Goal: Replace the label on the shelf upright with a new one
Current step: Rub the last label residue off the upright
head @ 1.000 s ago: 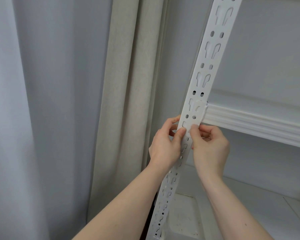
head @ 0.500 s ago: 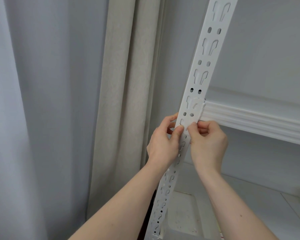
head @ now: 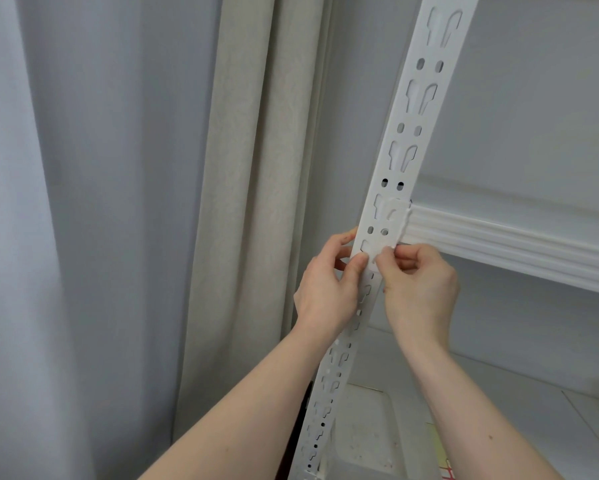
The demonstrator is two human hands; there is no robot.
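Note:
A white perforated shelf upright [head: 416, 109] runs from the top right down to the bottom centre. A pale, nearly see-through label [head: 391, 223] is stuck over its holes at the height of the shelf beam. My left hand [head: 329, 289] grips the upright from the left, its thumb pressed on the front face just below the label. My right hand [head: 419, 285] has thumb and forefinger pinched on the label's lower edge, which looks slightly lifted. The label's right edge is ragged against the beam.
A white ribbed shelf beam [head: 519, 247] runs right from the upright. A lower white shelf board [head: 519, 386] lies beneath, with a translucent plastic container [head: 364, 434] by the post. Beige curtain [head: 253, 202] and grey curtain [head: 83, 202] hang on the left.
Both hands stay at the label's lower edge. My right fingers have closed tighter on that edge, and the view has shifted slightly.

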